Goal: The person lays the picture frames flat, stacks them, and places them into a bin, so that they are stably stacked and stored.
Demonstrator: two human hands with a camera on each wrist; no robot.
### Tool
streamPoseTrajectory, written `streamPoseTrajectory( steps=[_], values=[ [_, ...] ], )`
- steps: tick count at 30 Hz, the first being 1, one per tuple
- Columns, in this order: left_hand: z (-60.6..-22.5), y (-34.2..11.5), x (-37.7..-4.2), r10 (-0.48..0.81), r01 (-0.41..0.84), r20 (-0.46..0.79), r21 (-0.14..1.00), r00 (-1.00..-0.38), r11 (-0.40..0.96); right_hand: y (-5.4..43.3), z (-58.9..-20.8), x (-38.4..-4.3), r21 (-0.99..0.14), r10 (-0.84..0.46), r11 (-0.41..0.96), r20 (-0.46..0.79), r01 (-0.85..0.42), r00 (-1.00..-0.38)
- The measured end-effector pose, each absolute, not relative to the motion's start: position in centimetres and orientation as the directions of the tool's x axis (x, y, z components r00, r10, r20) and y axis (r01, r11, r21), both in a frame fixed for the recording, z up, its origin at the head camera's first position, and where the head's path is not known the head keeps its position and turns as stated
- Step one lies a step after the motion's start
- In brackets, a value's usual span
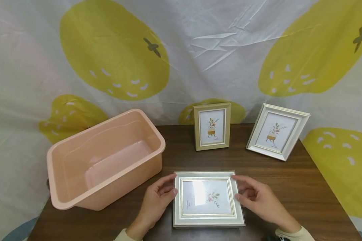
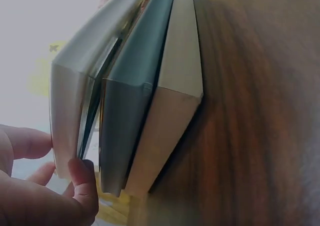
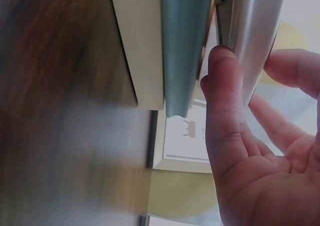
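A silver-white picture frame (image 1: pixel 209 219) lies face up at the front of the table, its floral print turned sideways. At its left edge my left hand (image 1: pixel 157 202) pinches the frame between thumb and fingers. My right hand (image 1: pixel 260 199) grips the opposite edge the same way. In the left wrist view, this top frame (image 2: pixel 75 76) tilts slightly off a blue-grey frame (image 2: pixel 127 96), with a gap between them. Under that, a cream frame (image 2: pixel 177 56) rests on the wood. The right wrist view shows the fingers (image 3: pixel 225 101) at the top frame's side.
A pink plastic tub (image 1: pixel 141 167) stands at the left. Behind the stack, a tan picture frame (image 1: pixel 196 129) stands upright, and a white picture frame (image 1: pixel 292 142) leans at the back right. A fruit-patterned cloth (image 1: pixel 199 77) hangs behind the dark wooden table (image 1: pixel 307 187).
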State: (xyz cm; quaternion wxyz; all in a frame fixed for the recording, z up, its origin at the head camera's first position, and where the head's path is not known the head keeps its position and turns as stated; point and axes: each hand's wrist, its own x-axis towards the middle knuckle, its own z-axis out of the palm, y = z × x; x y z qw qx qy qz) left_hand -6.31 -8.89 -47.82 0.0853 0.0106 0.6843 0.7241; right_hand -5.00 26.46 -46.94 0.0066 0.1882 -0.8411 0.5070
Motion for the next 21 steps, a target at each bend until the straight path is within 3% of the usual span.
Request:
streamPoseTrajectory(
  steps=[21],
  values=[
    [-48.11,-8.97,-6.39,0.114,-0.075,-0.082,0.995,-0.990,0.067,26.28,-47.47,-5.24,-0.762,-0.295,0.542,0.222,-0.354,-0.929]
  ],
)
